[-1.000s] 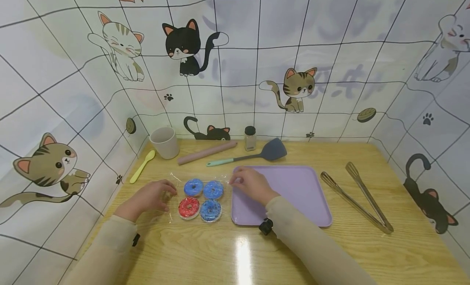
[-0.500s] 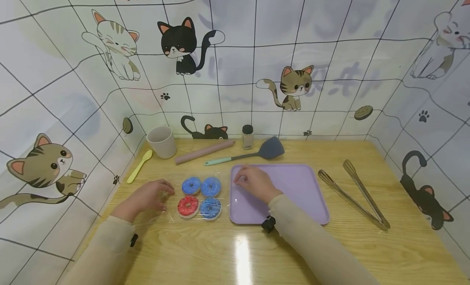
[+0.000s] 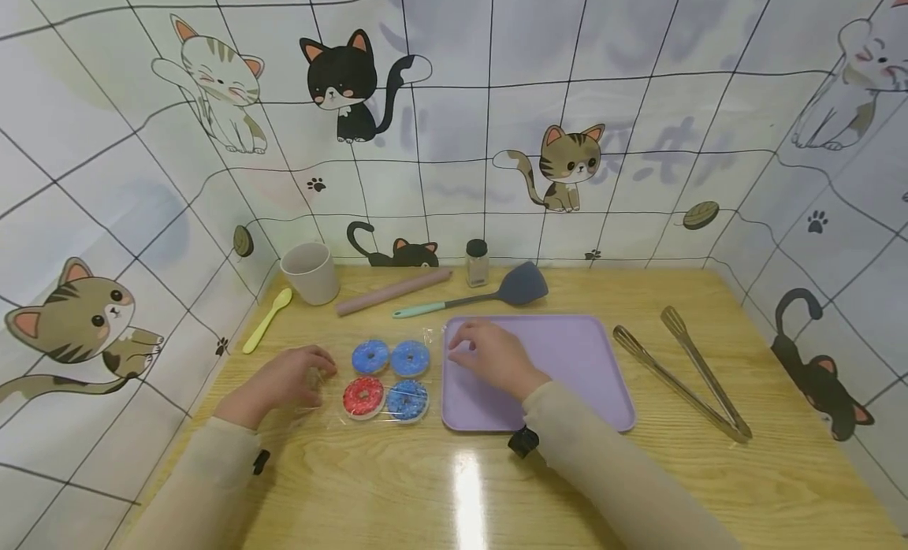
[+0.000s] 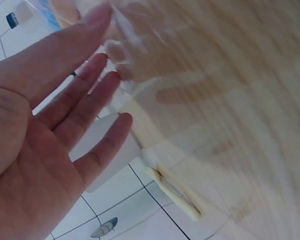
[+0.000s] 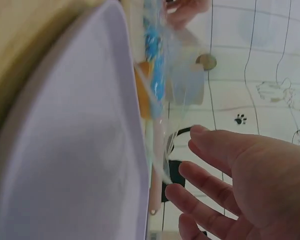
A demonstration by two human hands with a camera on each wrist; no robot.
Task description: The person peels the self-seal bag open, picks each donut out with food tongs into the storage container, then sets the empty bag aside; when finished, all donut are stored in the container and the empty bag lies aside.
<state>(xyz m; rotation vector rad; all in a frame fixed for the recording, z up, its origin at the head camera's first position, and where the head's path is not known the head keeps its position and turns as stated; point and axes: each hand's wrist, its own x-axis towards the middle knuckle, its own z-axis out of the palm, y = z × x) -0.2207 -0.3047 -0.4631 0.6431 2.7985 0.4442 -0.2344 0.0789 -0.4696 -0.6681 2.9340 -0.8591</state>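
Note:
A clear plastic package (image 3: 333, 404) lies on the table with one red donut (image 3: 363, 398) and three blue donuts inside, the upper right blue donut (image 3: 410, 358) among them. At the package's left edge is my left hand (image 3: 287, 384), palm inward; the left wrist view shows its fingers spread and relaxed, with clear film (image 4: 121, 45) by the thumb tip. My right hand (image 3: 493, 357) hovers over the left part of a lilac tray (image 3: 571, 373). Its thumb and fingers are apart in the right wrist view, and a corner of the film reaches close to a fingertip.
Metal tongs (image 3: 698, 392) lie right of the tray. Along the back are a grey cup (image 3: 310, 274), a yellow spoon (image 3: 266, 321), a pinkish rolling pin (image 3: 393, 291), a small black-capped jar (image 3: 477, 264) and a spatula (image 3: 521, 286). Cat-patterned walls enclose the table.
My right hand has drawn slightly right from the package's right edge, over the tray, and its fingertips have parted. My left hand stays at the left edge. The head view has shifted a little.

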